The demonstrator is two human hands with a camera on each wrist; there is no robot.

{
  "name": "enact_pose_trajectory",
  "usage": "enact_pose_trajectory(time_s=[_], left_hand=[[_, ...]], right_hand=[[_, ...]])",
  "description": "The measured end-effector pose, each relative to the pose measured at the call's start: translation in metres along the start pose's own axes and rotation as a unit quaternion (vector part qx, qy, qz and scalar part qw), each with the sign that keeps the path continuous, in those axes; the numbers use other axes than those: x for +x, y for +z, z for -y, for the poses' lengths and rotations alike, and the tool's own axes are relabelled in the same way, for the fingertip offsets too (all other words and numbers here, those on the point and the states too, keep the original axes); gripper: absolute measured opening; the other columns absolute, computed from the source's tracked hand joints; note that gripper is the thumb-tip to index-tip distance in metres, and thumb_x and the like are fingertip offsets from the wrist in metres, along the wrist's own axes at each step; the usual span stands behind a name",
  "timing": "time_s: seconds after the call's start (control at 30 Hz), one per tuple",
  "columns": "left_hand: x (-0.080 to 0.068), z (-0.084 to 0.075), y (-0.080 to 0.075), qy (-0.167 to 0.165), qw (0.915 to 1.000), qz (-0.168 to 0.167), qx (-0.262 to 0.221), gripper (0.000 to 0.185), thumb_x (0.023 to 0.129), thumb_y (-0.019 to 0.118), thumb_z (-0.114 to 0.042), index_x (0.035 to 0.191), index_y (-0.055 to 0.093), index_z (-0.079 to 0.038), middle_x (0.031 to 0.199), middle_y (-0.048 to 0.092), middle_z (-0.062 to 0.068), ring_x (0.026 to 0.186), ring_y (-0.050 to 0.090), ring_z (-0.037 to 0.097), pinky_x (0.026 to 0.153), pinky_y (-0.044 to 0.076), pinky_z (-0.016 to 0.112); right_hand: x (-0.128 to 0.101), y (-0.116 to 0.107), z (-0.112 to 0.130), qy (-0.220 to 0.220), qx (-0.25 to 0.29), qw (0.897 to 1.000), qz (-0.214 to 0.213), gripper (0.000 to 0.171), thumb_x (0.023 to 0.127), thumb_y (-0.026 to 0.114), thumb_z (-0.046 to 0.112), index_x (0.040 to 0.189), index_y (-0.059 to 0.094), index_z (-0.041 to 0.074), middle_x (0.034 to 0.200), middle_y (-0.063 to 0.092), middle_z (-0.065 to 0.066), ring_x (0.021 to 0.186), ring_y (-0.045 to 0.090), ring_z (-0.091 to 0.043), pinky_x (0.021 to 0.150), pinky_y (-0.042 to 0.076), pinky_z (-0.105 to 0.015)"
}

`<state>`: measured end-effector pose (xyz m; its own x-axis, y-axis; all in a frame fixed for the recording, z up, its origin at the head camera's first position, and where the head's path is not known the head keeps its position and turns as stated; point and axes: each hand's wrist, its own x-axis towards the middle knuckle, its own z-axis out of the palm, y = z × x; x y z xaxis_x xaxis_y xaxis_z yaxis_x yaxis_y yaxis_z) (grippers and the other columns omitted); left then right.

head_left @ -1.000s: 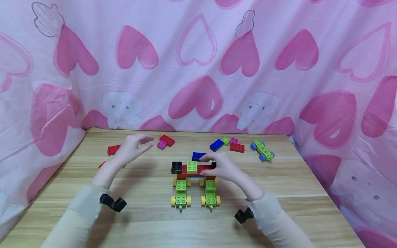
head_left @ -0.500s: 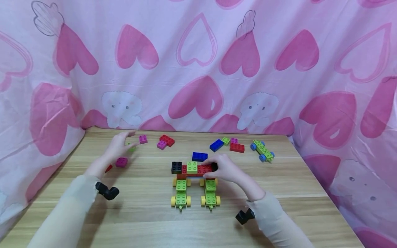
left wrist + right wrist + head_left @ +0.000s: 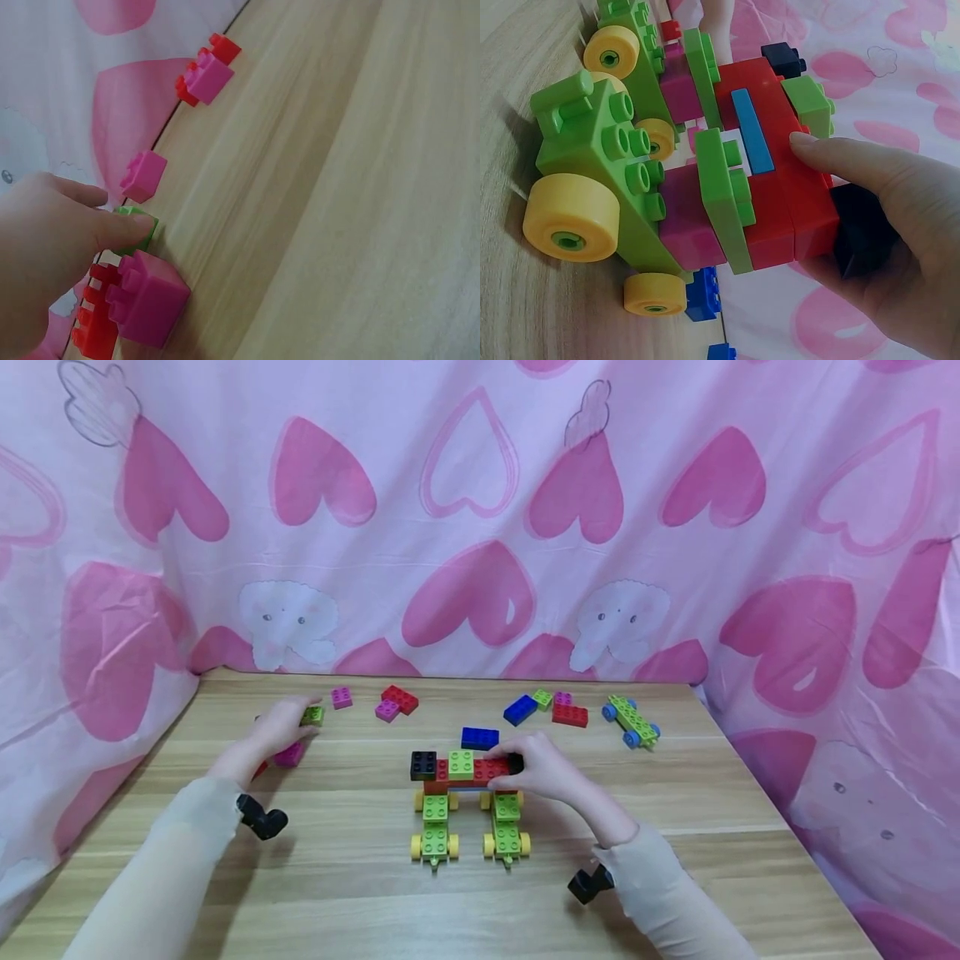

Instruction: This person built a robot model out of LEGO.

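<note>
In the head view my left hand is at the left back of the table, thumb and fingers on either side of a small lime-green building brick. The left wrist view shows the thumb across that green brick, beside a magenta brick and a red brick. My right hand grips the right end of a toy brick structure. Its thumb lies on the red bricks, near a black brick. Green wheeled bases with yellow wheels support the structure on the table.
Behind the structure lies a blue brick. Farther back are another blue brick, a red brick and a green car base with blue wheels. Pink and red bricks lie back left. A heart-patterned curtain encloses the table.
My left hand has moved left and then down around the green brick, uncovering a pink brick behind it. My right hand has stayed on the structure.
</note>
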<state>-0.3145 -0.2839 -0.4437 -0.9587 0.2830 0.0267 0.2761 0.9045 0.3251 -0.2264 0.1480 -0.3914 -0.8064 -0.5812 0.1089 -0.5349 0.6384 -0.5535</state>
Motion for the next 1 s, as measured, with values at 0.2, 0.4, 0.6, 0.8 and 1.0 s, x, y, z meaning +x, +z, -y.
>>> enact_pose_trajectory(time_s=[0.2,0.4,0.6,0.8,1.0], left_hand=[[-0.001,-0.003,0.001,-0.016,0.9994,0.014,0.025,0.053,0.090,0.065,-0.001,0.139,0.046,0.007,0.135,0.051,0.034,0.125,0.048,0.051,0.105,0.039,0.062],[-0.001,-0.005,0.001,-0.016,0.9995,0.012,0.024,0.049,0.090,0.064,0.003,0.137,0.049,0.006,0.134,0.052,0.033,0.124,0.049,0.050,0.104,0.040,0.061],[-0.003,-0.006,0.000,-0.013,0.9998,0.001,0.013,0.046,0.089,0.066,0.000,0.133,0.052,0.006,0.130,0.055,0.033,0.121,0.052,0.049,0.102,0.042,0.060],[-0.003,-0.013,-0.005,-0.020,0.9993,-0.015,-0.028,0.047,0.091,0.065,-0.004,0.135,0.050,0.006,0.131,0.054,0.033,0.121,0.051,0.049,0.102,0.042,0.060],[-0.005,-0.031,-0.013,0.009,0.9975,-0.048,-0.050,0.047,0.092,0.064,-0.006,0.134,0.049,0.009,0.129,0.054,0.034,0.118,0.053,0.048,0.101,0.043,0.059]], right_hand=[[0.001,0.000,0.000,0.003,-0.001,1.000,0.001,0.034,0.081,0.081,0.023,0.112,0.074,0.011,0.112,0.073,-0.004,0.102,0.066,-0.015,0.089,0.055,-0.035],[0.000,0.000,0.000,0.008,0.000,1.000,0.003,0.034,0.081,0.081,0.023,0.112,0.074,0.011,0.113,0.073,-0.005,0.104,0.066,-0.016,0.091,0.055,-0.038],[0.001,0.001,0.000,0.008,-0.002,1.000,0.005,0.035,0.081,0.080,0.024,0.113,0.074,0.011,0.112,0.073,-0.004,0.101,0.066,-0.014,0.087,0.055,-0.033],[0.001,0.000,0.000,0.007,-0.007,1.000,0.002,0.035,0.081,0.081,0.024,0.113,0.074,0.011,0.111,0.073,-0.004,0.101,0.066,-0.014,0.087,0.055,-0.034],[0.000,0.000,0.001,0.007,-0.010,1.000,-0.001,0.038,0.080,0.082,0.025,0.113,0.073,0.009,0.111,0.073,-0.006,0.100,0.066,-0.016,0.087,0.055,-0.036]])
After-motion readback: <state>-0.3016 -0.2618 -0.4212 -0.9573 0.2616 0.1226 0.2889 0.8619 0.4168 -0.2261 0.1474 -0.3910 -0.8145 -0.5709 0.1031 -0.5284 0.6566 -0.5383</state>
